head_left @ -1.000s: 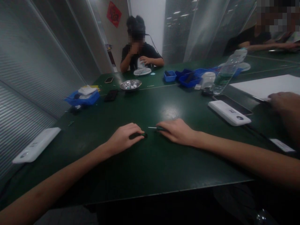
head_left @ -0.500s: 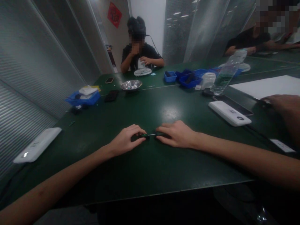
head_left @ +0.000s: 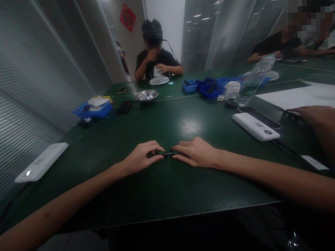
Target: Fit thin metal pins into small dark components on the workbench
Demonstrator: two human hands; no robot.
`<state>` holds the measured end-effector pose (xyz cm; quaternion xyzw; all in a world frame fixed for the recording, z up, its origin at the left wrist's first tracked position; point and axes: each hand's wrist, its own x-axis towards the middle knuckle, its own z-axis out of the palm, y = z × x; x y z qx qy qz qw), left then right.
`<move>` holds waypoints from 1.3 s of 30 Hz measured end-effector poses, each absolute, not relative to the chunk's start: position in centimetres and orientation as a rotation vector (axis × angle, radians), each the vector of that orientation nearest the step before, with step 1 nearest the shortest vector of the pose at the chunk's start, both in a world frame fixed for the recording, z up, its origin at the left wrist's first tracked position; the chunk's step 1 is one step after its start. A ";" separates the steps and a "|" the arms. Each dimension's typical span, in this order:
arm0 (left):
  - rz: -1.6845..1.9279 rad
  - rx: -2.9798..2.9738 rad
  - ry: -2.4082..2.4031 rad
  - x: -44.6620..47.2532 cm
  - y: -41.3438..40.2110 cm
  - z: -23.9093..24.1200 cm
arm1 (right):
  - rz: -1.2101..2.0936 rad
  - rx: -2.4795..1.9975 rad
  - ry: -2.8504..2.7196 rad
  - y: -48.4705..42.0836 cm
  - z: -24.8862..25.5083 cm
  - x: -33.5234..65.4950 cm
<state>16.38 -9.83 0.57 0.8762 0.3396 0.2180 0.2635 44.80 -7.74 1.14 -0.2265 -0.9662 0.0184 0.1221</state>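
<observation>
My left hand, low over the table's near half, pinches a small dark part with green on it, like a little circuit board. Its far side is hidden by my fingers. Facing it, my right hand is closed around the dark handle of a small screwdriver. The thin metal shaft points left and reaches the green part; whether the tip sits in a screw is too small to tell.
White power banks lie at left and right, beside a phone. Further back are a metal bowl, blue bins and a plastic bottle. Another person's hand is at right; a person sits opposite.
My right hand has shifted slightly left and down, closer to my left hand, so less of the shaft shows. My left hand has barely moved.
</observation>
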 end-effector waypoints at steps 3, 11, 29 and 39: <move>0.519 2.347 0.854 16.7 -9.9 0.9 | 0.049 -0.621 -2.842 -7.9 1.1 44.4; 0.551 2.344 0.937 16.7 -10.0 0.8 | 0.098 -0.807 -2.772 -8.0 1.1 44.0; 0.611 2.400 0.967 16.0 -10.0 0.6 | 0.213 -1.077 -2.546 -7.8 1.3 44.8; 0.480 2.770 0.925 12.1 -7.1 0.8 | 0.100 -1.061 -2.518 -7.9 1.3 44.9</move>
